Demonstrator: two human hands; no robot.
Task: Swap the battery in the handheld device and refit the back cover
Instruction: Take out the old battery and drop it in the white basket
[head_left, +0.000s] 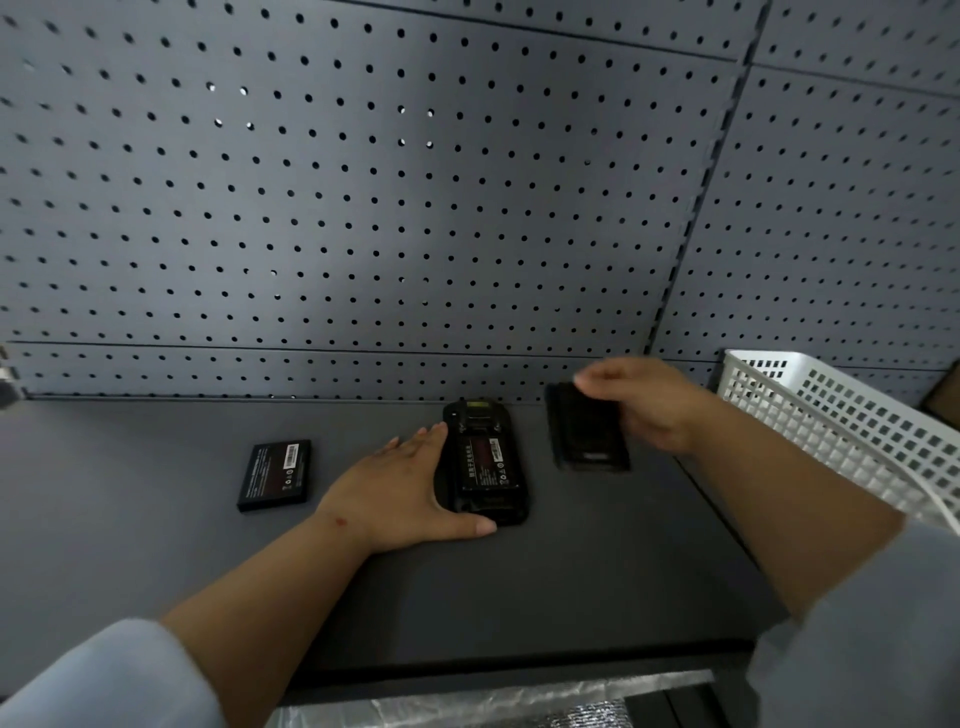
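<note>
Handheld device (485, 464) lay face down on the dark shelf (519, 582), back open, a battery (487, 464) seated in its bay with the red label up. Label text too small to read. Yellow-green patch near the device's top end, can't say what it was.

Left hand (402, 491) rested flat against the device's left edge, fingers straight, thumb stretched along the bottom end. Not curled round anything. The hand covered the device's lower-left corner.

Right hand (647, 402) gripped the back cover (584, 434) by its right side, thumb on top near the upper edge, fingers wrapped behind. Cover sat just right of the device, apart from it. Whether its lower end touched the shelf or was lifted clear: couldn't tell, the hand and cover were motion-blurred. Fingers behind the cover were hidden.

A second, loose battery (275, 475) lay on the shelf left of the left hand, apart from it, label up, print unreadable.

White plastic basket (841, 426) at the right, cut off by the frame edge, contents not visible. Grey pegboard (363, 182) behind. Small metal part (8, 382) at the far left edge, mostly cropped. Pale sleeves (104, 675) at the bottom corners, partly out of frame.
</note>
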